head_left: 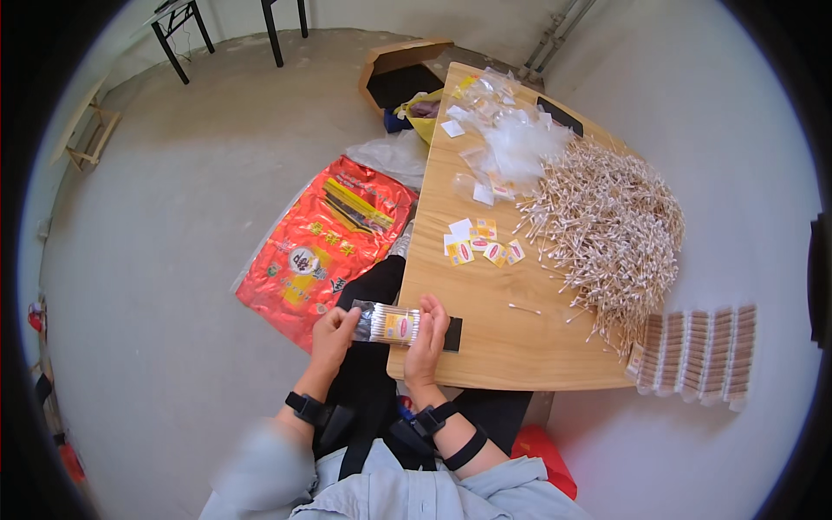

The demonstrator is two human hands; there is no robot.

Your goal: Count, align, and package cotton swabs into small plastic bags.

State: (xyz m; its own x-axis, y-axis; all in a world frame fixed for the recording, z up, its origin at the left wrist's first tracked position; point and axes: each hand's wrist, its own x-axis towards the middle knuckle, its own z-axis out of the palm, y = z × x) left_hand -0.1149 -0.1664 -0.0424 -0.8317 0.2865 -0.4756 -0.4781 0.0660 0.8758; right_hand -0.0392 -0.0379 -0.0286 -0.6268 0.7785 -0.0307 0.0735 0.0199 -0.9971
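A clear plastic bag of cotton swabs point(379, 322) with a yellow, white and red label card is held level at the table's near left corner. My left hand point(332, 336) pinches the bag's loose left end between thumb and fingers. Against the opposite end presses my right hand point(425, 345), its fingers lying along the bag's edge. Just right of that hand a flat black object point(453, 334) lies on the table, partly covered by it. Further in, several yellow and white label cards point(482, 243) are scattered, and one loose cotton swab point(524, 308) lies by itself.
A big heap of loose cotton swabs point(615, 234) covers the right of the wooden table point(451, 364). Clear plastic bags point(520, 143) are piled behind. Rows of filled packs point(698, 355) stand by the right corner. A red printed sack point(325, 247) lies left of the table.
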